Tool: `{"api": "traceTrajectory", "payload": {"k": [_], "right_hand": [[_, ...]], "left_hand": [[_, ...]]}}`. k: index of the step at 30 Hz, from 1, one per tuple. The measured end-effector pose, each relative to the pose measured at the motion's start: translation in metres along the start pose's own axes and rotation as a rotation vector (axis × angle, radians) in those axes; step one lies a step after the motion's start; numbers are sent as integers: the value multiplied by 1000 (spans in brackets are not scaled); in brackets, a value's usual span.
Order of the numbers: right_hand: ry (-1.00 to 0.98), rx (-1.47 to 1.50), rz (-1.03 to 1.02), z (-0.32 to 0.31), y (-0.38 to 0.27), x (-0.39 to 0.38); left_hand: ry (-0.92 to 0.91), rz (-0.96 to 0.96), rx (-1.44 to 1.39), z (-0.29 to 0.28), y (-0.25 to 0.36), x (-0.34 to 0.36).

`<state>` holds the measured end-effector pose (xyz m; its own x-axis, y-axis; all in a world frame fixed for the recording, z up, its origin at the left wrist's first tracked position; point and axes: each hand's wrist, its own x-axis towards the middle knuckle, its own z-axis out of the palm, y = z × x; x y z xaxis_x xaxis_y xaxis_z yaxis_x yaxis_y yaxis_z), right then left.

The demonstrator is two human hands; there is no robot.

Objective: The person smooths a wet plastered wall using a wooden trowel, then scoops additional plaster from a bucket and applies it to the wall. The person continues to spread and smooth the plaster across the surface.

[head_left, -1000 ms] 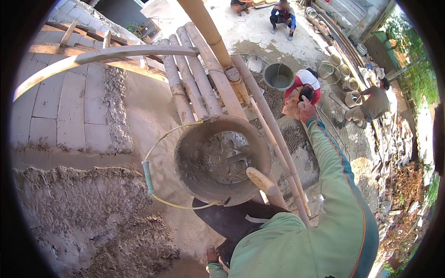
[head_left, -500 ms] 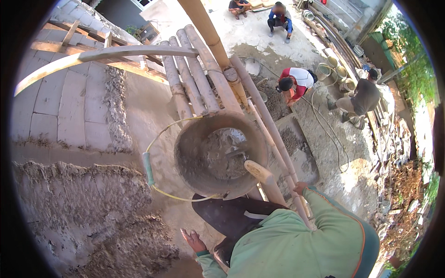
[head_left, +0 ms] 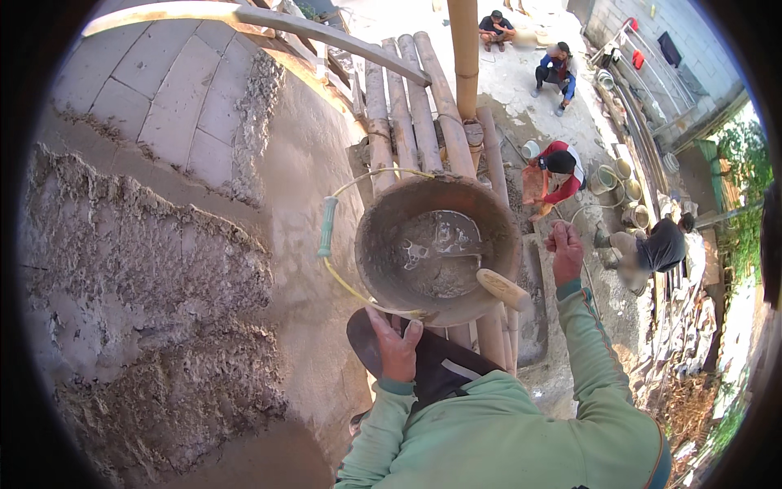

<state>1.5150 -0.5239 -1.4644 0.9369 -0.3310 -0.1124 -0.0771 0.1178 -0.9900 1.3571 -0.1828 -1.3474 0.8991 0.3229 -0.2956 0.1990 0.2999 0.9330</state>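
Observation:
A mortar-stained bucket [head_left: 371, 253] stands on the bamboo platform, with wet grey mortar [head_left: 436, 244] in its bottom. Out over its right rim leans the wooden handle [head_left: 503, 290] of a tool, probably a trowel, its other end in the mortar. The wire bail with a pale green grip [head_left: 327, 226] hangs out to the left. My left hand [head_left: 397, 346] is at the near rim, thumb and fingers apart, fingertips by the bail's lower end; whether they touch it is unclear. My right hand [head_left: 567, 253] is raised right of the bucket, fingers curled, with nothing visible in them.
Bamboo poles [head_left: 419, 106] form the platform beside a wall with rough mortar [head_left: 155, 301]. An upright bamboo post [head_left: 463, 65] rises beyond the bucket. Down on the ground, a person in red and white sleeves [head_left: 562, 175] bends over; several others and some pails [head_left: 604, 179] are around.
My right hand has let go of the bamboo pole and risen beside the bucket. My left hand has come up to the bucket's near rim. The view has shifted.

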Motion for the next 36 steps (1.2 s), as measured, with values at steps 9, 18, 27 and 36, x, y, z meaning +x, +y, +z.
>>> {"api": "traceTrajectory", "payload": {"k": [9, 18, 27, 36], "right_hand": [[-939, -1385, -808, 130, -214, -111], [-1013, -1774, -917, 145, -196, -49], [-858, -1264, -854, 158, -164, -32], [-731, -1881, -879, 203, -251, -27]], "left_hand": [[152, 24, 1, 0, -29, 29], [182, 176, -15, -17, -35, 43], [88, 170, 91, -35, -43, 47], [-139, -190, -93, -35, 13, 42]]}}
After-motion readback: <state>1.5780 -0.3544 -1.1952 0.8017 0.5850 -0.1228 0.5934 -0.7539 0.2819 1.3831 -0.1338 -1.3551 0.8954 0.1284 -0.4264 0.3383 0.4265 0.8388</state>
